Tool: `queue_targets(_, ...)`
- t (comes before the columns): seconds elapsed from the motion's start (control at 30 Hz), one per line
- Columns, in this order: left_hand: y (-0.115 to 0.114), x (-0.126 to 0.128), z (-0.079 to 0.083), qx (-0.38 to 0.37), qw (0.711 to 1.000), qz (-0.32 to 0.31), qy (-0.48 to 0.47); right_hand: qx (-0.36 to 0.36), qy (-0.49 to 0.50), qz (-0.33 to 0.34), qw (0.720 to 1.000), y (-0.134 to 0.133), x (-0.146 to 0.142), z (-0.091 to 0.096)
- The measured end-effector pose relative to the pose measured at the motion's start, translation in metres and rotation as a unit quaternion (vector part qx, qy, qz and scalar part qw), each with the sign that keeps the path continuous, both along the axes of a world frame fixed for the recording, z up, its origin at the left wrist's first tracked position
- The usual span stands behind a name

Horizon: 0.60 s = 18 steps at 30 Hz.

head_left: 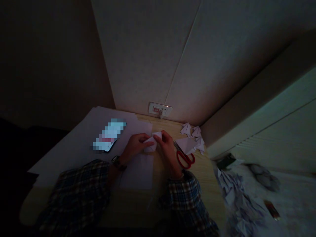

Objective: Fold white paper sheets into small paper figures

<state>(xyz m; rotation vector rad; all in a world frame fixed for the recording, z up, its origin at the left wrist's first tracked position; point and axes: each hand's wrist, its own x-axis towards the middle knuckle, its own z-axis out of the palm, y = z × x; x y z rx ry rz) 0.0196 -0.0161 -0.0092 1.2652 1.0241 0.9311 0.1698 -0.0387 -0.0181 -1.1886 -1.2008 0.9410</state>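
Paper [150, 148]: small, folded, held between both hands above the right border of the sheets [81, 141], toward the desk's [206, 179] far edge; whether it touches the surface, I cannot tell.
Left hand [135, 144]: nearly closed, thumb on the Paper's left part, pinching it.
Right hand [166, 144]: nearly closed too, thumb and fingers gripping the Paper's upper right side.
Creasing: best with one hand pinning while the other matches the edges; a firm thumbnail run should sharpen the line, since small layered folds tend to spring open.
Support: pressing flat against bare desk would likely give a straighter line than pinching alone.
Light: dim, so the corners deserve a close check before pressing.
Scissors [187, 159]: just beside the right wrist, toward the desk's right edge; best given clearance.
Folded pieces [196, 131]: at the desk's far right corner, easily nudged.
Phone [110, 135]: lit, lying on the sheets.
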Motion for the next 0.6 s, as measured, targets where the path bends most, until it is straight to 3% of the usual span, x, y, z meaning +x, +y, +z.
queue_targets(0.23, 0.004, 0.003, -0.003, 0.018, 0.999, -0.022, -0.033, 0.025, -0.032, -0.037, 0.998, -0.003, 0.001, 0.002)
queue_targets(0.37, 0.005, -0.001, -0.004, 0.057, 0.998, -0.029, 0.000, 0.034, -0.028, -0.037, 0.998, -0.005, 0.001, 0.005)
queue_targets(0.6, 0.008, -0.007, -0.011, 0.095, 0.990, -0.105, 0.013, 0.041, 0.000, -0.051, 0.998, -0.002, 0.006, 0.003)
